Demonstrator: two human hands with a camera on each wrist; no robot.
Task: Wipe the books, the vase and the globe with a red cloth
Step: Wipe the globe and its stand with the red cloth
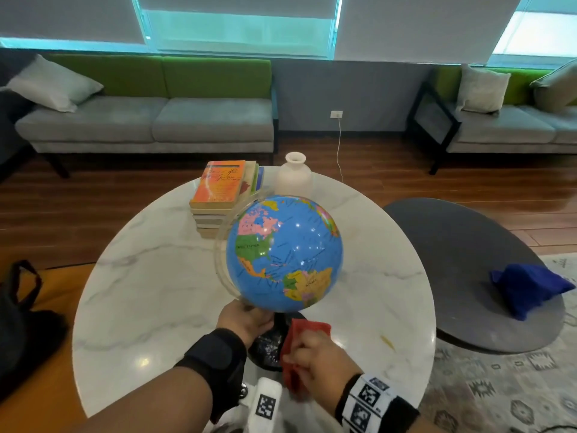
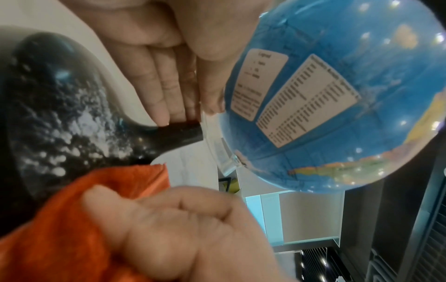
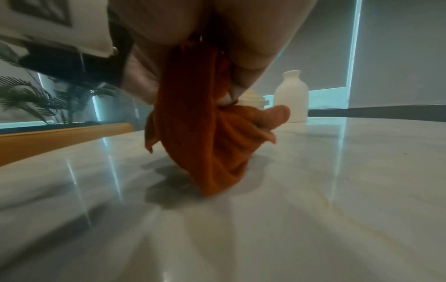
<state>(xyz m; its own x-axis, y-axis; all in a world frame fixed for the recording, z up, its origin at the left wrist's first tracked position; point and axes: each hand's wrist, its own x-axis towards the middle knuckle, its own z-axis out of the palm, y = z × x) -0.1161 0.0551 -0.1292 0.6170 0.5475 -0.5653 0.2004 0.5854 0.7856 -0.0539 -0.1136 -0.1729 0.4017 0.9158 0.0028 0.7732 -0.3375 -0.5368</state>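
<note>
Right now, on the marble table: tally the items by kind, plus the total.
Book stack: 1 (book count unclear)
Vase: 1
Globe: 1, left hand on its stand
Red cloth: 1, in right hand
Total: 4

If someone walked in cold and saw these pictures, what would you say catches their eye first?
The bright blue globe dominates, standing near the front of the round marble table, with the left hand at its black stand. Right beside it, the right hand grips a bunched red cloth against the base. Behind the globe sit a stack of books and a white vase.
</note>
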